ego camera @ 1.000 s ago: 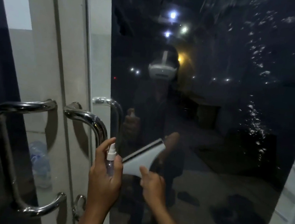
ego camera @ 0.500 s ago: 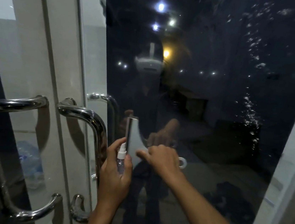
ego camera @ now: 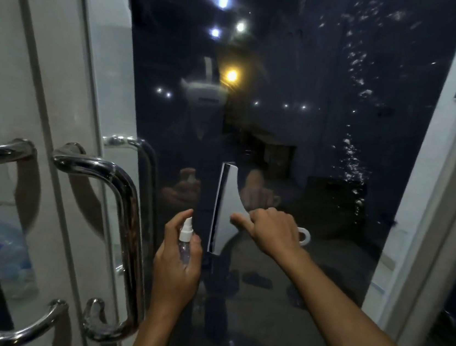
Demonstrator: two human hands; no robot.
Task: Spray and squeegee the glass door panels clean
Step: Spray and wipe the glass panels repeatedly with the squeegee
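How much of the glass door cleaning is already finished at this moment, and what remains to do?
Done: little can be confirmed; the dark glass panel looks streak-free near the middle. In hand: the right hand holds the squeegee, blade vertical, at the glass; the left hand grips the spray bottle. Left: white droplets run down the panel's right side, and the left panel shows no sign of wiping.

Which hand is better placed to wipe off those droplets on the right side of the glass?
Right. The right hand grips the squeegee against the glass panel, nearer the droplets. The left hand holds the spray bottle.
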